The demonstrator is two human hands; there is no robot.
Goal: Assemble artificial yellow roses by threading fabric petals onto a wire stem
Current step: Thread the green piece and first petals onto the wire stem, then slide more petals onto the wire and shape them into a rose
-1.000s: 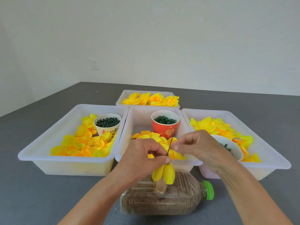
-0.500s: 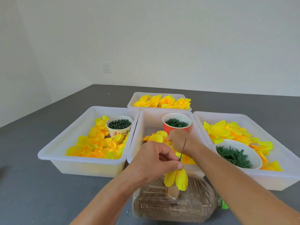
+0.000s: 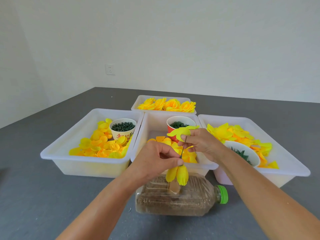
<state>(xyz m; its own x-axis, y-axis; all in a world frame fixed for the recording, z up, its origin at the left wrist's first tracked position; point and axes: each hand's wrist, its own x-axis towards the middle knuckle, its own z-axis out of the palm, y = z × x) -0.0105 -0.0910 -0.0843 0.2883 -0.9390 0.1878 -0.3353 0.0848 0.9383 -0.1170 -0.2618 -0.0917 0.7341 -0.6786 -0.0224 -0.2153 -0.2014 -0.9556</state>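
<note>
While only the head view exists, it shows everything needed. Left hand (image 3: 155,160) pinches the thin dark green wire stem (image 3: 183,147) low down, thumb and forefinger closed on it just above the folded yellow fabric petals (image 3: 178,174) already threaded, which hang below the hand. Right hand (image 3: 201,142) holds a fresh flat yellow fabric petal piece (image 3: 181,133) between its fingertips, right at the stem's upper tip; cannot tell if the tip has pierced it. Both are raised over the near rim of the middle white plastic tray (image 3: 150,129), which holds loose petals and a red paper cup of dark green rings (image 3: 179,126). Left white tray (image 3: 72,141) holds orange-yellow petals and a white paper cup of green parts (image 3: 123,130). Right white tray (image 3: 285,163) holds larger petals and a white bowl of green leaf pieces (image 3: 242,154). Far white tray (image 3: 138,103) holds finished yellow roses (image 3: 167,104). A clear plastic bottle filled with brown grain (image 3: 178,198), green cap, lies on its side on the grey bench (image 3: 43,196), just below the hands.

Step judged: threading the next petal. Risks: the wire is thin, so the tip could miss the petal's centre hole and tear the fabric or go through off-centre; the wire could bend under the push if the left pinch sits too low; threaded petals could slide if the pinch loosens.
</note>
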